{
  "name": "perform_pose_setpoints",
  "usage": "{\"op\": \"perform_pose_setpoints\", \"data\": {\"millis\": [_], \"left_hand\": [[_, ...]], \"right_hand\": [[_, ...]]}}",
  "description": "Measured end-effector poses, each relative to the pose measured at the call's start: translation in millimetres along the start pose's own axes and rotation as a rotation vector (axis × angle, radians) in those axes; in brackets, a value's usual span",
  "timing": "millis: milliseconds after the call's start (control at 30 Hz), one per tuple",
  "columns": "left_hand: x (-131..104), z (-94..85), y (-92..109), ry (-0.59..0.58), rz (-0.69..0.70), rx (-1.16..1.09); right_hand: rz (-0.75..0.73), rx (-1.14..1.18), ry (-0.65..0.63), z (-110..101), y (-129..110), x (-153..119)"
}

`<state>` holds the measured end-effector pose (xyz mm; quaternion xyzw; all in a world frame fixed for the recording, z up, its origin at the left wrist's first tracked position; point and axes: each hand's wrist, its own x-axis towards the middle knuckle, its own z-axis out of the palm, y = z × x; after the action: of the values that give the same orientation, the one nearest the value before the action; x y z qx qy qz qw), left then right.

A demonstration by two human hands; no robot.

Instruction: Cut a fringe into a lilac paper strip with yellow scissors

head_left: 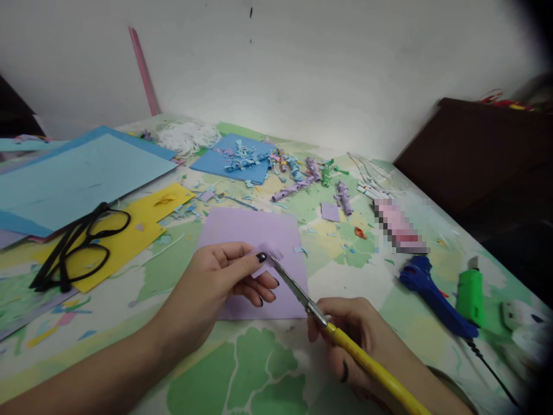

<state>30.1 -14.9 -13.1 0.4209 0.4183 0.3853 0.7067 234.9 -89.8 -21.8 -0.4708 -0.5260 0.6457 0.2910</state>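
Note:
My left hand (235, 274) pinches a small piece of purple paper (261, 267) between thumb and fingers. In my right hand (354, 334) is a pair of scissors (298, 291) with yellow handles. The blades point up and left, their tips at the small piece beside my left thumb. Whether the blades are parted is hard to see. Beneath both lies a larger purple sheet (250, 225), flat on the patterned tablecloth (259, 374).
Black eyeglasses (86, 248) rest on yellow paper (142, 253) at left, near large blue sheets (82, 167). Curled paper rolls (344, 197) lie behind. At right are a blue glue gun (436, 297), a green box cutter (470, 297) and a blurred-out pink item (400, 225).

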Motion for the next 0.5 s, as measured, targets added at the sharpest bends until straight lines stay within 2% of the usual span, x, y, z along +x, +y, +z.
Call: {"op": "perform_pose_setpoints", "data": {"millis": [267,367,433,500], "left_hand": [[7.9,-9.7,2.9,0.083,0.099,0.061],[9.6,-9.9,6.3,0.061,0.146,0.029],[10.0,-9.6,7.9,0.021,0.167,-0.007],[10.1,-9.5,8.1,-0.009,0.164,-0.051]], "right_hand": [[0.026,-0.25,0.019,-19.9,-8.9,-8.8],[-0.028,-0.419,0.194,-29.9,-12.9,-5.9],[-0.106,-0.719,0.437,-36.6,-13.5,-1.6],[-0.05,-0.975,0.596,-42.9,-11.5,3.5]]}}
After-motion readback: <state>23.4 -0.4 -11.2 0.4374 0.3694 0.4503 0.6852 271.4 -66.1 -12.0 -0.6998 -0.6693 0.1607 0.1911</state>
